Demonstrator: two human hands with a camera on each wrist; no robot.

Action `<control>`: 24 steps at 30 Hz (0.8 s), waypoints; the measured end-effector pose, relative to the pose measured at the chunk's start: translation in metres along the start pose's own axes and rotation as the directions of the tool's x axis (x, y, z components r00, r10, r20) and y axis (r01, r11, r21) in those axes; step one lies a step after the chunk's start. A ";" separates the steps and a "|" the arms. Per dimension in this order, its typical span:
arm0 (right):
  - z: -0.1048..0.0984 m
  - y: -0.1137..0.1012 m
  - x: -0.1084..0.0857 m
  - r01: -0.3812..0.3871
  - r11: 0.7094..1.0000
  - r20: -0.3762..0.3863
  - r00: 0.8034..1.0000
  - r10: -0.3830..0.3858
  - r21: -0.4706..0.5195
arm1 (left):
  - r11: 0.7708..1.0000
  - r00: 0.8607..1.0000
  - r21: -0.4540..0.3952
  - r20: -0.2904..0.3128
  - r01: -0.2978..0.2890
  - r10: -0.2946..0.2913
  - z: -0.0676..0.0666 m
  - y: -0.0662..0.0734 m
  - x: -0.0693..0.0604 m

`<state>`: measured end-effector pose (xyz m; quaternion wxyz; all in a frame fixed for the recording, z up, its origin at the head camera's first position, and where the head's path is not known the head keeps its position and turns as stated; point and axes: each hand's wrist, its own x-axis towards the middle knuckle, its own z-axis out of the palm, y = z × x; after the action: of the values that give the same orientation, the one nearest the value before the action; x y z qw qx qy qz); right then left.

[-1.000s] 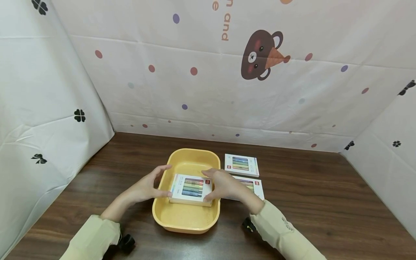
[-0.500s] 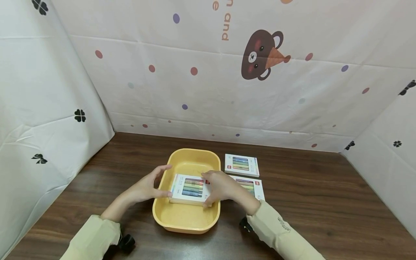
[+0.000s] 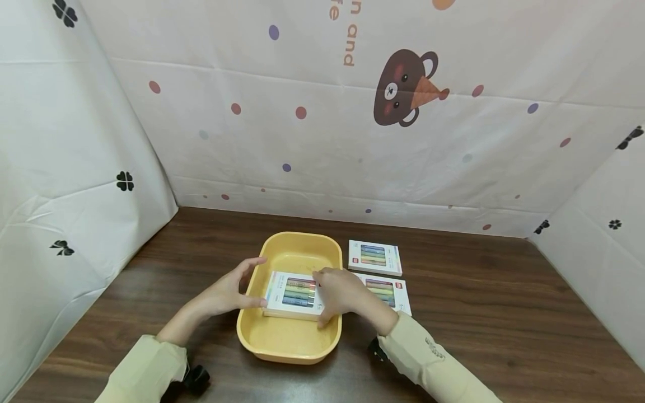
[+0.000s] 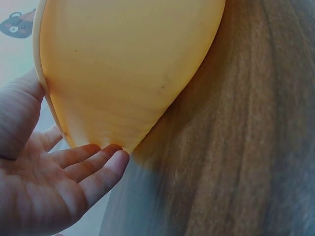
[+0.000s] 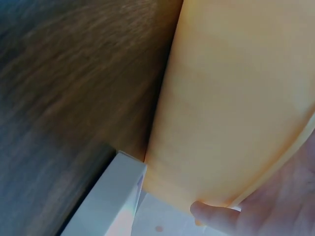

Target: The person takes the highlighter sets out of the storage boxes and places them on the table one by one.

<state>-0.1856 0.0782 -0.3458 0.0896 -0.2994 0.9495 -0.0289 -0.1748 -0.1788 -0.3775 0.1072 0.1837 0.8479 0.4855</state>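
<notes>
A white box of coloured pens (image 3: 294, 296) with a clear window lies flat inside a yellow plastic basin (image 3: 287, 341). My right hand (image 3: 340, 294) reaches over the basin's right rim and grips the box's right end, fingers at the far edge and thumb at the near edge. My left hand (image 3: 234, 288) is at the left rim, thumb and forefinger reaching over it, the thumb tip by the box's left end. In the left wrist view its other fingers (image 4: 93, 179) lie loosely along the basin's outer wall (image 4: 133, 73). Whether another box lies underneath I cannot tell.
Right of the basin lie two similar white pen boxes, the far one (image 3: 375, 257) fully visible and the near one (image 3: 398, 296) partly behind my right hand. The dark wooden table (image 3: 478, 313) meets a patterned cloth (image 3: 242, 145) at the back and sides.
My right hand has shifted slightly left and nearer over the box's right end, its thumb moving from the top to the near edge. My left hand and the basin have stayed put.
</notes>
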 end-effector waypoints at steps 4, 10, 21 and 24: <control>0.001 -0.002 0.001 -0.022 0.998 0.026 0.999 0.024 -0.061 | 1.000 1.000 -0.001 0.001 -0.005 0.005 0.000 -0.001 0.000; 0.002 -0.004 0.001 -0.032 0.994 0.027 0.999 0.035 -0.106 | 1.000 1.000 0.003 0.003 0.002 -0.002 0.000 0.000 0.001; 0.006 -0.002 0.003 -0.024 0.999 -0.027 0.999 0.023 -0.022 | 1.000 1.000 0.005 0.003 0.003 -0.003 -0.001 0.000 0.001; 0.007 0.000 0.003 -0.015 0.999 -0.054 0.998 0.017 0.041 | 1.000 1.000 0.007 0.001 -0.001 0.001 0.000 0.000 0.000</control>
<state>-0.1863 0.0767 -0.3532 0.0700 -0.2891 0.9531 -0.0555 -0.1752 -0.1792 -0.3776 0.1066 0.1848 0.8495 0.4825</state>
